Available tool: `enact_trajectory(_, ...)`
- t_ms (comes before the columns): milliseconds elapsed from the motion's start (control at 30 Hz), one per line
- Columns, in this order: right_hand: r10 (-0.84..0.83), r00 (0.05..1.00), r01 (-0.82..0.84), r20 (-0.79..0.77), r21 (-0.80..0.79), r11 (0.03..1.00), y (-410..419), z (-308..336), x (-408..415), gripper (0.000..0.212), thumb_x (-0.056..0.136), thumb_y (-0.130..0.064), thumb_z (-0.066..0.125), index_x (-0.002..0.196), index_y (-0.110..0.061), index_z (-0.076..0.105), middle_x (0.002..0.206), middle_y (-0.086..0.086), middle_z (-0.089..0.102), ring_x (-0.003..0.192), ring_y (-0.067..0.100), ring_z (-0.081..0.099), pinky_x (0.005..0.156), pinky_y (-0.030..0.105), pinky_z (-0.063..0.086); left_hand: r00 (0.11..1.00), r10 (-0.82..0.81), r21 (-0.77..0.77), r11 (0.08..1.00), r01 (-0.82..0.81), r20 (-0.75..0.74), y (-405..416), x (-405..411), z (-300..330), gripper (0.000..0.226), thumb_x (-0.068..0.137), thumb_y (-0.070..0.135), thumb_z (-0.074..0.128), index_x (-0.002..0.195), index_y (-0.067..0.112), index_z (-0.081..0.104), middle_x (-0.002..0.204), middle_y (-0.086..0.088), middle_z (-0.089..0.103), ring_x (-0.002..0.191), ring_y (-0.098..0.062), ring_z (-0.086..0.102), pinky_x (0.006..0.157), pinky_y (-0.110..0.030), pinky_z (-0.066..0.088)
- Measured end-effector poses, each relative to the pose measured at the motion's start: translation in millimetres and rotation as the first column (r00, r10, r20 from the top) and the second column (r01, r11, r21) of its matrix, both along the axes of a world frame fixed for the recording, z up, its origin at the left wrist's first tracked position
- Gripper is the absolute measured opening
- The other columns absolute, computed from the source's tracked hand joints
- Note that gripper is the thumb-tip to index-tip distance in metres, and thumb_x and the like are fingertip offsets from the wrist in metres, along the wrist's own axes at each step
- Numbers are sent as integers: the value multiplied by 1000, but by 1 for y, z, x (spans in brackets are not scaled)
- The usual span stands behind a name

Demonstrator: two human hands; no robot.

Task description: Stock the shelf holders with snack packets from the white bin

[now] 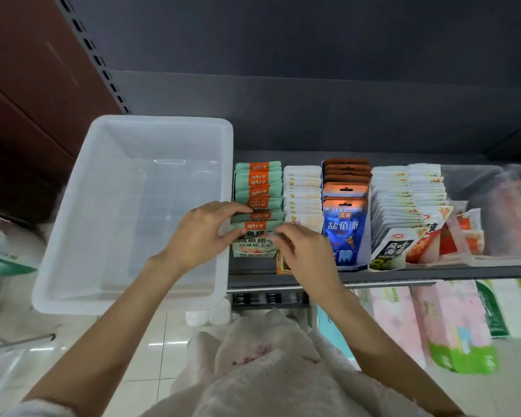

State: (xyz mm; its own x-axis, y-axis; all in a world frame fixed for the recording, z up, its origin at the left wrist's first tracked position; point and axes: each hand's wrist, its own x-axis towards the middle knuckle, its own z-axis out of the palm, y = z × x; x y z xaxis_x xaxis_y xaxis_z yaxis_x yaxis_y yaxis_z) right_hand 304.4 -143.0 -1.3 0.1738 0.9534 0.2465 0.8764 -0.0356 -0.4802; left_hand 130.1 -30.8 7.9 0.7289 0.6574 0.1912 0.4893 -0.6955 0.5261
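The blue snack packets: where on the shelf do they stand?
In the head view, the blue snack packets stand mid-shelf, just right of the right hand.

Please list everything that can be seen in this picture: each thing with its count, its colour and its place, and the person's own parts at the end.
bin: one, white, see-through, left on the shelf; looks empty.
green packets: one row, green with orange bands, right of the bin.
white packets: one row, beside the green row.
blue packets: one row, blue and orange, middle of the shelf.
white and black packets: rows, further right.
red packets: a few, in clear holders at far right.
pink packs: several, lower shelf.
left hand: on the front green packets.
right hand: fingers on the front green packet.
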Motion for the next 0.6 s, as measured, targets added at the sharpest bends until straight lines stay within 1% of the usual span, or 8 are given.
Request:
enact_trajectory(67, -67, 994, 65, -82, -25, 998, 11, 6, -2, 14, 85, -20, 68, 91, -11, 59, 75, 1, 69, 59, 18, 65, 50, 28, 52, 989, 116, -117, 988, -104, 94, 1, 3, 2, 31, 85, 19, 69, 115, 17, 63, 105, 0, 68, 83, -10, 63, 73, -31, 57)
enact_trajectory(133, -131, 982, 118, -139, -95, 988, 16, 9, -4, 25, 87, -21, 67, 100, -11, 49, 87, 2, 69, 67, 18, 67, 57, 31, 53, 946, 273, -269, 938, -220, 176, -5, 5, 7, 29, 87, 18, 66, 116, 17, 61, 109, 4, 65, 88, -4, 62, 76, -14, 52)
enact_trajectory(200, -173, 971, 150, -165, -144, 978, 15, 10, -4, 32, 87, -23, 67, 107, -11, 44, 102, 4, 64, 74, 18, 66, 63, 33, 54, 877, 435, -431, 844, -318, 203, -18, 6, 11, 23, 90, 18, 61, 113, 18, 59, 107, 7, 62, 90, 3, 60, 70, -3, 45)
enact_trajectory(300, -172, 945, 115, -280, -207, 972, 5, 8, -7, 52, 85, -20, 69, 129, -15, 41, 118, 2, 56, 82, 8, 62, 75, 27, 55, 784, 585, -608, 705, -366, 206, -39, 5, 14, 22, 93, 15, 55, 115, 19, 59, 109, 7, 62, 96, 5, 58, 72, -1, 42)
enact_trajectory(367, -150, 942, 88, -300, -209, 974, 0, 5, -9, 63, 84, -21, 68, 138, -16, 37, 122, 2, 54, 90, 8, 60, 82, 29, 53, 766, 612, -693, 640, -332, 198, -46, 6, 16, 29, 92, 9, 54, 119, 18, 58, 110, 10, 62, 99, 4, 58, 77, -2, 41)
enact_trajectory(400, -144, 945, 85, -294, -205, 975, -2, 4, -10, 65, 85, -22, 68, 141, -16, 35, 123, 3, 54, 97, 11, 59, 85, 33, 53, 785, 590, -701, 641, -313, 189, -49, 6, 18, 33, 91, 7, 55, 120, 20, 57, 109, 15, 61, 98, 7, 56, 77, -1, 40)
enact_trajectory(500, -142, 955, 84, -260, -219, 972, 2, 0, -14, 68, 88, -26, 64, 145, -13, 29, 125, 7, 52, 109, 19, 56, 90, 37, 50, 850, 492, -704, 671, -233, 188, -57, 12, 26, 48, 87, 2, 59, 110, 43, 51, 97, 37, 56, 93, 19, 54, 76, 3, 37)
enact_trajectory(600, -141, 957, 81, -252, -236, 968, 7, -1, -19, 66, 93, -24, 57, 148, -11, 24, 129, 9, 48, 114, 20, 51, 92, 36, 48, 832, 511, -767, 617, -179, 217, -66, 21, 27, 65, 86, -3, 57, 105, 55, 38, 93, 44, 57, 94, 23, 51, 81, -1, 36)
